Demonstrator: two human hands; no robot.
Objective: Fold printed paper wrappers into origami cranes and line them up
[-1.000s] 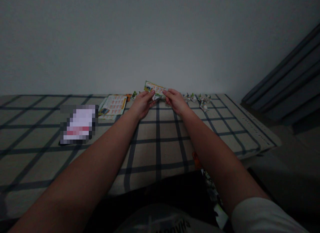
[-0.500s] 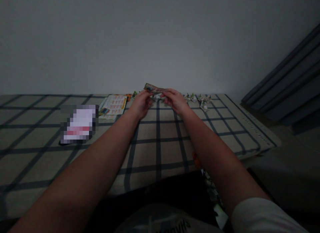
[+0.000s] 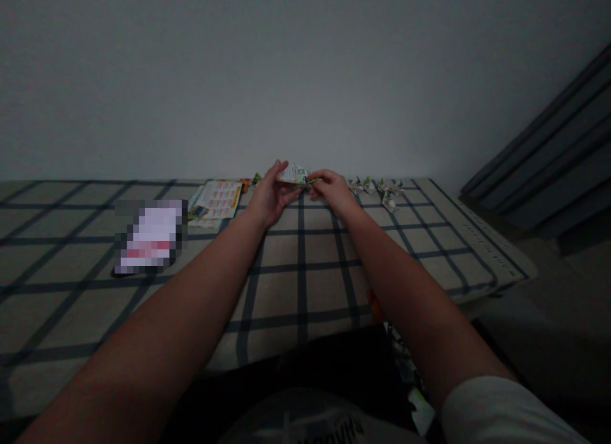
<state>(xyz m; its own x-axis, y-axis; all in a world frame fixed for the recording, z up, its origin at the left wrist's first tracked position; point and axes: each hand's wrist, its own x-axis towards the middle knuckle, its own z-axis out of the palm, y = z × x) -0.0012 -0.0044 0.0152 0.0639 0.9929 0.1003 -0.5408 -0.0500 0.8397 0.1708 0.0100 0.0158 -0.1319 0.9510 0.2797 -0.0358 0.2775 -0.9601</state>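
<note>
Over the far part of the bed-like surface, a printed paper strip (image 3: 293,173), white and green with small text, stretches between my hands. My left hand (image 3: 268,198) holds its left end, thumb raised on top and fingers curved beneath. My right hand (image 3: 334,191) pinches the other end between thumb and fingers. Several crumpled or folded paper pieces (image 3: 390,202) lie just right of my right hand. Beside my left wrist is a stack of flat printed sheets (image 3: 220,199).
A checked cloth (image 3: 324,278) covers the surface, which meets a plain wall (image 3: 305,81). A pixelated, phone-like object (image 3: 150,237) lies at left. Below my right forearm, more paper scraps (image 3: 405,367) sit beyond the near edge. A grey curtain (image 3: 563,138) hangs at right.
The paper has been turned, so a white-and-green face with text now shows instead of a darker side. My left thumb has lifted and spread; both hands stay in nearly the same place.
</note>
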